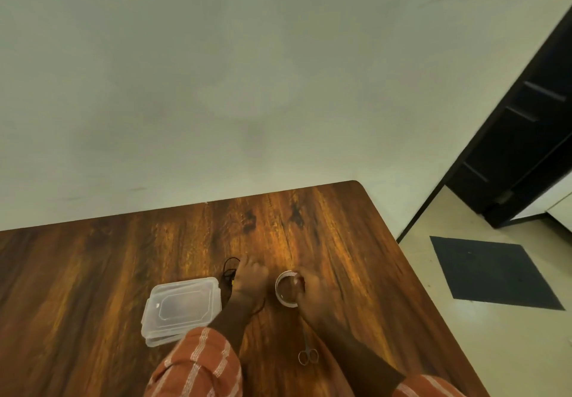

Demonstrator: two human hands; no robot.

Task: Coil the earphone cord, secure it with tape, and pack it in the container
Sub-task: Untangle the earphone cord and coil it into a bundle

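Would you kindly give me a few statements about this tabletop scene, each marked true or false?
1. The clear plastic container has its lid on. True.
2. The right hand grips the roll of clear tape. True.
3. The small metal scissors lie inside the container. False: they lie on the brown wooden table, near the right forearm.
4. The left hand rests on the container. False: it is beside the container, at the black earphone cord.
5. The earphone cord is already packed in the container. False: it lies on the table, outside the container.
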